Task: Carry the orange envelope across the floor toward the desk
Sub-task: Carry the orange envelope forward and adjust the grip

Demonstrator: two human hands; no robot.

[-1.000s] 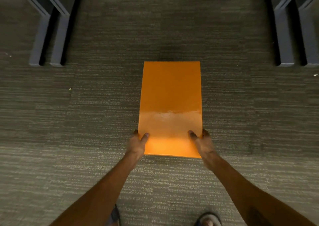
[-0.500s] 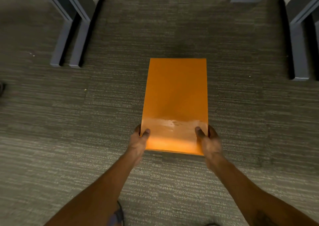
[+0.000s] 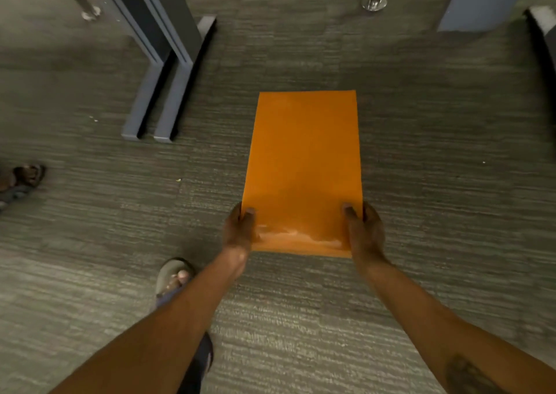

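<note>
I note grey carpet floor (image 3: 421, 303), with grey furniture legs (image 3: 156, 105) at upper left of the frame. My left hand (image 3: 239, 231) and right hand (image 3: 364, 231) each grip a near corner of the orange envelope (image 3: 304, 165), thumbs on top.

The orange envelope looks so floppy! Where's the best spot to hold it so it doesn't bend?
Hold the orange envelope by its near short end, one hand at each corner, coming from the sides. The left hand and right hand do this now, thumbs on top. It is flat, thin and long, so a two-corner grip probably keeps it level over the carpet better than one hand would.
</note>
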